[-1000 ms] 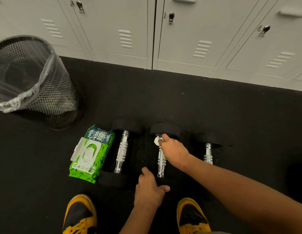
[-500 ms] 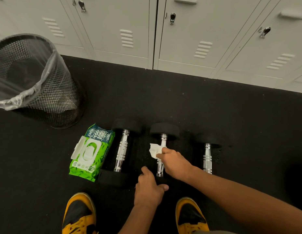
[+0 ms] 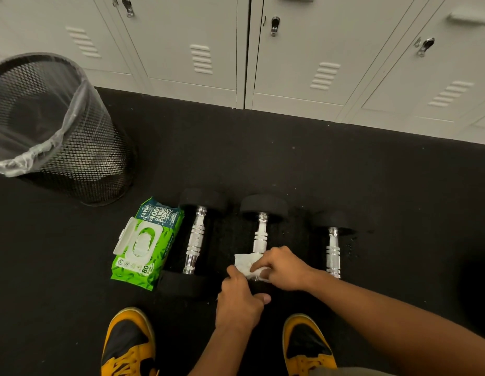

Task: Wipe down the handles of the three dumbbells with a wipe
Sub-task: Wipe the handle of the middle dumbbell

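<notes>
Three black dumbbells with chrome handles lie side by side on the dark floor: the left dumbbell (image 3: pixel 195 240), the middle dumbbell (image 3: pixel 260 234) and the right dumbbell (image 3: pixel 333 248). My right hand (image 3: pixel 283 268) grips a crumpled white wipe (image 3: pixel 245 264) around the near end of the middle handle. My left hand (image 3: pixel 240 299) is curled over the middle dumbbell's near black head, which it hides. The right dumbbell's near head is hidden behind my right forearm.
A green pack of wipes (image 3: pixel 143 246) with its white lid flipped open lies left of the dumbbells. A black mesh bin (image 3: pixel 81 147) with a clear liner stands at the far left. Grey lockers (image 3: pixel 290 50) line the back. My yellow and black shoes (image 3: pixel 128 346) are below.
My right hand has slid the wipe down the middle handle, from its far end by the head to the near end beside my left hand. My left hand has stayed put.
</notes>
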The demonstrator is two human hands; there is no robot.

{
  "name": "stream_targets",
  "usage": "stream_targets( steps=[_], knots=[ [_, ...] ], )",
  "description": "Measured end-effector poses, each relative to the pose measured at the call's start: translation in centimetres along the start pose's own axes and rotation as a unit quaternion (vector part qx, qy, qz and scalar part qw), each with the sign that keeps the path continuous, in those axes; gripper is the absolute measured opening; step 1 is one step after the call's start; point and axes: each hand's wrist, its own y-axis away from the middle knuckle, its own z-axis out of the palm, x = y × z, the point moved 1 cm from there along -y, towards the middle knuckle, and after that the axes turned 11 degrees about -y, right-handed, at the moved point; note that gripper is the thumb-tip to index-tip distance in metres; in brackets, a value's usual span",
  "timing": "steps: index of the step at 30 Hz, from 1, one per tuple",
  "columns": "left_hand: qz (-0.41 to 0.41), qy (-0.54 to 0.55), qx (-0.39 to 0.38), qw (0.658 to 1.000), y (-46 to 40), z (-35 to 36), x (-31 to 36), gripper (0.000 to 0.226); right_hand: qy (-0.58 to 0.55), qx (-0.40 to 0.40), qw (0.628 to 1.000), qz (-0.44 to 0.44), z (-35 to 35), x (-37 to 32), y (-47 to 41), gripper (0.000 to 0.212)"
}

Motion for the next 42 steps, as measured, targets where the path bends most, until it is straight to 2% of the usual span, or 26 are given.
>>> stream_targets(
  steps=[2,5,7,8,13,16,25,29,38,42],
  knots=[
    [-0.002,-0.001,0.0,1.0,0.0,-0.1,0.0,0.072,-0.03,0.048,0.998,-0.006,-1.0,0.2,0.1,0.03],
    [-0.008,0.005,-0.005,1.0,0.1,0.0,0.2,0.072,-0.087,0.207,0.974,0.007,-2.4,0.9,-0.2,0.03],
    [-0.009,0.007,-0.007,1.0,0.2,-0.2,0.3,0.072,-0.081,0.285,0.955,0.002,-2.9,1.1,-0.7,0.032],
    [-0.009,0.006,-0.009,1.0,0.2,-0.2,0.4,0.073,-0.063,0.299,0.952,-0.003,-3.1,1.0,-1.0,0.032],
    [-0.015,0.008,-0.013,1.0,0.5,-0.2,0.5,0.073,0.039,0.254,0.966,-0.018,-2.5,0.7,-2.0,0.039],
    [-0.017,0.003,-0.013,1.0,0.3,0.0,0.5,0.073,0.017,0.301,0.953,-0.034,-2.7,0.9,-2.5,0.034],
    [-0.019,0.004,-0.012,1.0,0.2,-0.3,0.4,0.077,-0.056,0.221,0.973,0.021,-2.8,1.0,-3.0,0.039],
    [-0.02,0.006,-0.012,1.0,0.1,-0.1,0.3,0.077,-0.068,0.182,0.981,0.019,-2.8,1.4,-2.0,0.039],
    [-0.007,0.014,-0.007,1.0,-0.1,0.0,0.0,0.075,-0.088,0.101,0.991,0.001,1.8,2.6,1.2,0.032],
    [-0.005,0.008,-0.006,1.0,-0.1,0.0,0.1,0.077,-0.123,0.102,0.987,0.017,2.3,3.0,1.4,0.03]
  ],
)
